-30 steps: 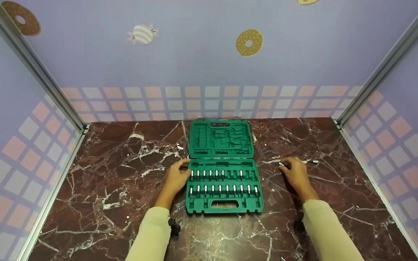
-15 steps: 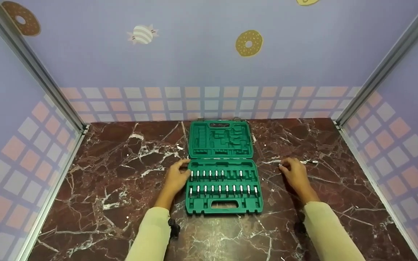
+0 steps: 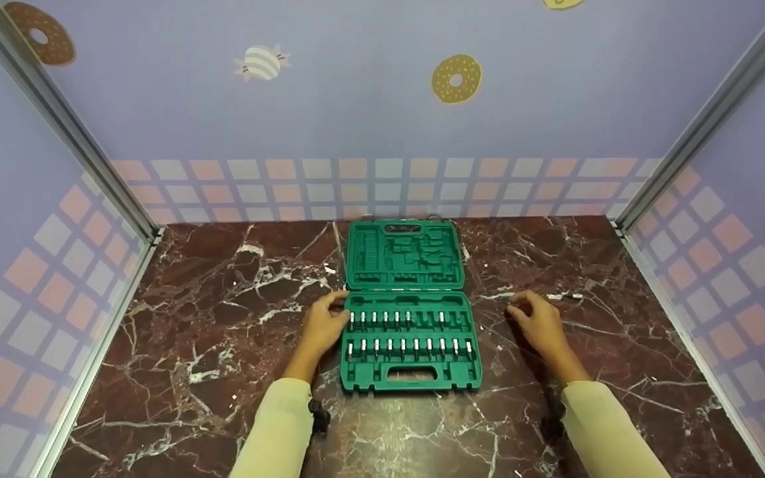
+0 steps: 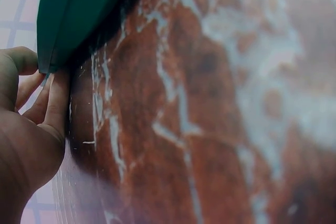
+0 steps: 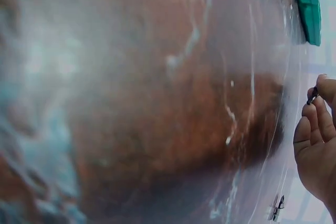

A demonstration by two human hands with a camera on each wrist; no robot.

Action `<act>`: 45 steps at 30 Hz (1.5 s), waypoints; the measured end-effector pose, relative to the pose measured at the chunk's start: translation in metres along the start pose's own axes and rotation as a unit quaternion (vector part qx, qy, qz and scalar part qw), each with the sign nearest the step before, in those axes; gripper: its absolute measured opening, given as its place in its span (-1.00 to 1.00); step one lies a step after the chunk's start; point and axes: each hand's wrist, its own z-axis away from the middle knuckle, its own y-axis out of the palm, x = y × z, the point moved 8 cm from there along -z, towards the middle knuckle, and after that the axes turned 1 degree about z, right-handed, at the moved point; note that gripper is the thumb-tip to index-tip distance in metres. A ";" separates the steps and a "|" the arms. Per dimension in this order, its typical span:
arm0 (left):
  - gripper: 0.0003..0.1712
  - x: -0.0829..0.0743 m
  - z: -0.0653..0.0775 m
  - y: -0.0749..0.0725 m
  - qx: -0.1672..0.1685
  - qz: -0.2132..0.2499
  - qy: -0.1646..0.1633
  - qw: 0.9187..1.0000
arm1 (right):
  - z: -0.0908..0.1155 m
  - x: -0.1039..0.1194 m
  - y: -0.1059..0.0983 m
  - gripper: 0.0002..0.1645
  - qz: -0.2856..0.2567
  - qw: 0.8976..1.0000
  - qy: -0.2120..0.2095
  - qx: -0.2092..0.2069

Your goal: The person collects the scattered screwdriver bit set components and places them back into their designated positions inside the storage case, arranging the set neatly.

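An open green plastic tool case lies on the table with two rows of silver bit sockets in its base; several slots in the upper row are bare. My left hand holds the case's left edge, its thumb and fingers either side of the corner in the left wrist view. To the right of the case, my right hand pinches a small dark metal bit between thumb and index finger. Its exact kind is too small to tell. More metal pieces lie just past that hand.
The case's lid leans back toward the patterned rear wall. Purple side walls stand left and right of the dark red marbled table.
My right hand has shifted slightly left and toward me, with its fingers turning a little around the small bit. The left hand and the case stay where they were.
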 end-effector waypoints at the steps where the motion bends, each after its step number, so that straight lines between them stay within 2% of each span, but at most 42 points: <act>1: -0.54 0.000 0.000 0.000 0.001 0.002 0.001 1.000 | 0.001 0.001 0.000 -0.78 -0.002 1.000 0.003 0.001; 10: -0.55 0.000 0.000 0.001 0.007 0.010 -0.003 1.000 | 0.007 0.013 0.002 -0.74 -0.050 0.999 0.011 -0.003; 16: -0.56 0.001 0.000 0.001 0.004 0.005 -0.005 1.000 | 0.011 0.029 0.009 -0.77 -0.094 0.996 -0.004 0.005; 23: -0.56 0.002 0.000 0.001 0.004 0.003 -0.011 1.000 | 0.016 0.049 0.023 -0.79 -0.156 0.988 -0.004 0.024; 29: -0.55 0.001 -0.001 0.001 0.004 0.005 -0.005 1.000 | 0.018 0.060 0.031 -0.79 -0.188 0.981 0.003 0.044; 38: -0.55 -0.001 0.001 0.000 -0.001 0.011 0.001 1.000 | 0.015 0.086 0.044 -0.79 -0.201 0.977 -0.025 0.071; 45: -0.55 0.000 0.000 0.000 -0.004 0.005 -0.002 1.000 | 0.014 0.108 0.055 -0.81 -0.159 0.980 -0.045 0.106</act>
